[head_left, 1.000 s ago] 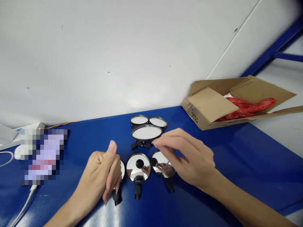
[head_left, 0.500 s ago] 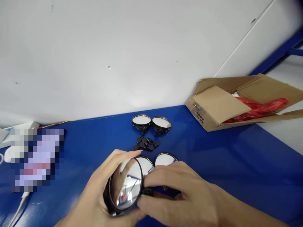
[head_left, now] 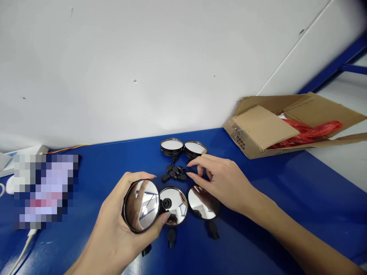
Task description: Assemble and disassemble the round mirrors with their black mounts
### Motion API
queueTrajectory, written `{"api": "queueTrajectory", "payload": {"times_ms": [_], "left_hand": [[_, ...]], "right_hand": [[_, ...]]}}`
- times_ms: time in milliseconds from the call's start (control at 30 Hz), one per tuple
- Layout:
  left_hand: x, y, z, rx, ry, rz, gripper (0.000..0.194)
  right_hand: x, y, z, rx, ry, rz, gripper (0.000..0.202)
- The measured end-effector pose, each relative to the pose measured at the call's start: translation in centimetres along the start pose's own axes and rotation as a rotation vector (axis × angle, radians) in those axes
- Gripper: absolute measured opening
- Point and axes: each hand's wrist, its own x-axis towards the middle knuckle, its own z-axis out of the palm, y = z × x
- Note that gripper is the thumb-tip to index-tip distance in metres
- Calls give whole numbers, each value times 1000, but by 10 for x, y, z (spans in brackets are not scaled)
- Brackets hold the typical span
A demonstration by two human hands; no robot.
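My left hand (head_left: 114, 217) is wrapped round a round mirror (head_left: 146, 206) with a black rim, held tilted above the table. A black ring-shaped joint (head_left: 166, 203) sticks out from its right side, near my thumb. My right hand (head_left: 226, 181) reaches over a pile of small black caps (head_left: 173, 172), thumb and index finger slightly apart at its right edge. Below the hands lie two more round mirrors, a middle one (head_left: 179, 198) and a right one (head_left: 200, 204), each with a black stem below it.
Two further round mirrors, a left one (head_left: 172, 144) and a right one (head_left: 196, 147), lie behind the caps on the blue table (head_left: 114, 156). A cardboard box (head_left: 258, 130) with red plastic stands back right. A blurred phone-like device (head_left: 48, 191) with a white cable lies left.
My right hand has left the held mirror's joint and moved up to the caps. My left hand has shifted slightly left and up with the mirror.
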Motion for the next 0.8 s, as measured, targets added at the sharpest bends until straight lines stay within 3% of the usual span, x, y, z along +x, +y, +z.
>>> {"api": "queueTrajectory", "payload": {"times_ms": [300, 400, 533, 700, 800], "left_hand": [[5, -17, -4, 119, 24, 68, 55], [6, -21, -3, 122, 51, 79, 53], [6, -21, -1, 93, 82, 86, 53], [2, -17, 1, 101, 98, 100, 51], [0, -16, 2, 111, 98, 126, 51]], "right_hand": [[0, 3, -3, -59, -129, -41, 11], [0, 0, -6, -19, -90, 5, 11], [-2, -11, -13, 270, 13, 61, 12], [-7, -32, -11, 797, -127, 90, 12], [-11, -45, -5, 925, -146, 92, 18]]}}
